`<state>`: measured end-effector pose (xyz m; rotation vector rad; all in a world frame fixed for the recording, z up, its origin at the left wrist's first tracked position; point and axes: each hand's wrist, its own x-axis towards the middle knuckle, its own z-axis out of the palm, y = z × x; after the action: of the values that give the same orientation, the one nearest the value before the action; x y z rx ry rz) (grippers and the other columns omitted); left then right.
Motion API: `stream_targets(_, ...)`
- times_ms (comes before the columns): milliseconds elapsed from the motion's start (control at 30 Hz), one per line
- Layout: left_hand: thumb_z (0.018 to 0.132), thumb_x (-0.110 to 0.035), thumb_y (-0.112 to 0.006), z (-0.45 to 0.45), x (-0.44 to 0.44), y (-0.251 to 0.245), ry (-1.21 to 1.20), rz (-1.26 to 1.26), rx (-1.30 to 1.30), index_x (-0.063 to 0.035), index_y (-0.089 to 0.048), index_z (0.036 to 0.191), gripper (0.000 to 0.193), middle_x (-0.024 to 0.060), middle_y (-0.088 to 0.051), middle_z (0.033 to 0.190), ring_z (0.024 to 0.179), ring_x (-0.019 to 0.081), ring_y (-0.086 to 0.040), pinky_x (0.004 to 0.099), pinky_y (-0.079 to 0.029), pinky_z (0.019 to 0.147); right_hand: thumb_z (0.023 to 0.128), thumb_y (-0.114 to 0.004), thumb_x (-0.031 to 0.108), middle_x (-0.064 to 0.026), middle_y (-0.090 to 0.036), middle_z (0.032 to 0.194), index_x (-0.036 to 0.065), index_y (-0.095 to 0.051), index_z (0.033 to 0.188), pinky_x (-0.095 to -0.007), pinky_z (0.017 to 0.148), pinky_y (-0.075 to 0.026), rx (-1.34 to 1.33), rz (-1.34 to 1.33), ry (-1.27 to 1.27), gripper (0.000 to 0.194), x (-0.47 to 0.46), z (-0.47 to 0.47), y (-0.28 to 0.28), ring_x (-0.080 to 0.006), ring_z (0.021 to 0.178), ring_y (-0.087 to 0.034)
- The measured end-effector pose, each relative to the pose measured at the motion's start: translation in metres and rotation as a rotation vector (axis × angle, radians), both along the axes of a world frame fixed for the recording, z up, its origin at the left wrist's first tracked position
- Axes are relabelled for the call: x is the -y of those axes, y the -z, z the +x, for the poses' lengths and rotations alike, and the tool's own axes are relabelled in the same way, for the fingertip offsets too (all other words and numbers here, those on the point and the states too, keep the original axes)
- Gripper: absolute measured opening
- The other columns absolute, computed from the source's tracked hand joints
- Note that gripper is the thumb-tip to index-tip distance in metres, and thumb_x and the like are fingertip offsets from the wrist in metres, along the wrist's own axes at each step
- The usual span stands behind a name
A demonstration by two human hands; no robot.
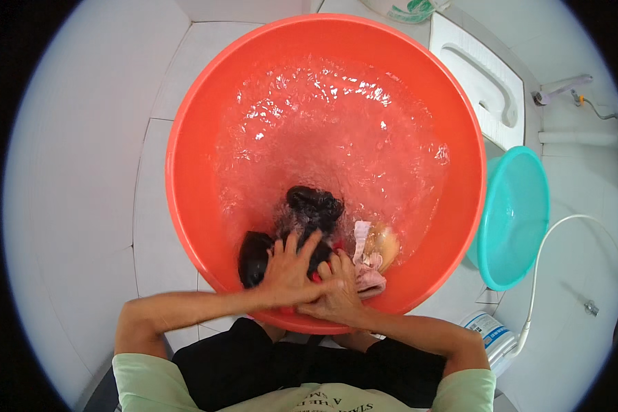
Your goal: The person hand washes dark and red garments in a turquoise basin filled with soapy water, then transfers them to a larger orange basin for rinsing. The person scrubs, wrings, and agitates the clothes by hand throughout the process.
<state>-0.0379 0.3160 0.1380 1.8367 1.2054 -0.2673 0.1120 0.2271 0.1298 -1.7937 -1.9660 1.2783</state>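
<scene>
Before me a large orange-red plastic basin (325,18) holds rippling water. My left hand (290,273) rests palm down on a soaked black garment (315,205), its fingers spread. Beside it, touching it, my right hand (338,292) has its fingers curled over a bit of red cloth (316,277); the rest of that cloth is hidden. A black bulge of fabric (255,259) rises from the water left of my left hand. Right of my right hand lie a wet pink cloth item (371,282) with a pale strap (361,238) and a yellowish object (387,245), partly under water.
A turquoise plastic basin (515,221) leans close by the right side. Beyond it are a white squat toilet (486,77) and a shower head (541,98). A white hose (541,252) curves down to a white bucket (489,335) with a label. The tiled wall (82,154) stands left.
</scene>
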Motion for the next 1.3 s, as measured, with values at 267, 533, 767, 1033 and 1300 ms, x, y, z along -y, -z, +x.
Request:
stream_targets(267,0.086,-0.034,-0.063,0.03,-0.028,0.053,-0.226,0.243,0.189,-0.0039,-0.058,0.104,0.036,0.0165,-0.057,0.096,0.085,0.0369,-0.057,0.0477,-0.041,0.069,0.056,-0.083,0.058,-0.0286,-0.06,0.102,-0.005,-0.064,0.091,-0.0521,0.08,-0.048,-0.237,0.067,-0.161,0.075,-0.048,0.027,0.099,-0.0417,0.092,-0.06)
stream_targets(533,0.088,-0.031,-0.052,0.032,-0.109,0.154,0.124,0.14,-0.044,-0.0061,-0.067,0.104,0.033,0.0195,-0.069,0.092,0.073,0.0364,-0.068,0.0502,-0.052,0.058,0.081,-0.068,0.047,-0.02,-0.067,0.107,0.002,-0.061,0.12,-0.0438,0.083,-0.051,-0.534,-0.37,0.314,0.06,-0.113,0.025,0.096,-0.0355,0.098,-0.065)
stream_targets(767,0.091,-0.035,-0.05,0.083,-0.186,0.093,0.163,0.837,0.059,-0.007,-0.07,0.101,0.036,0.0197,-0.069,0.077,0.074,0.0388,-0.069,0.0515,-0.054,0.069,0.091,-0.053,0.053,-0.0153,-0.066,0.118,0.003,-0.062,0.123,-0.0387,0.097,-0.044,-0.41,-0.258,0.548,0.059,-0.163,0.055,0.036,-0.0268,0.113,-0.06)
stream_targets(1033,0.088,-0.026,-0.063,0.089,-0.064,-0.032,0.116,0.612,0.286,-0.0062,-0.058,0.089,0.021,0.0145,-0.066,0.076,0.064,0.0373,-0.065,0.0479,-0.05,0.054,0.092,-0.047,0.06,-0.0203,-0.042,0.148,-0.002,-0.05,0.136,-0.0389,0.114,-0.027,-0.623,-0.197,0.687,0.076,-0.227,0.087,0.056,-0.0297,0.138,-0.038)
stream_targets(1300,0.084,-0.062,-0.062,0.005,-0.099,0.022,-0.441,0.515,-0.074,-0.0053,-0.046,0.137,0.079,0.0251,-0.033,0.148,0.139,0.046,-0.027,0.0549,-0.018,0.114,0.063,-0.068,0.075,-0.0212,-0.046,0.138,0.018,-0.065,0.125,-0.0546,0.107,-0.028,0.036,0.073,-0.166,0.084,-0.089,0.023,0.006,-0.0383,0.131,-0.038)
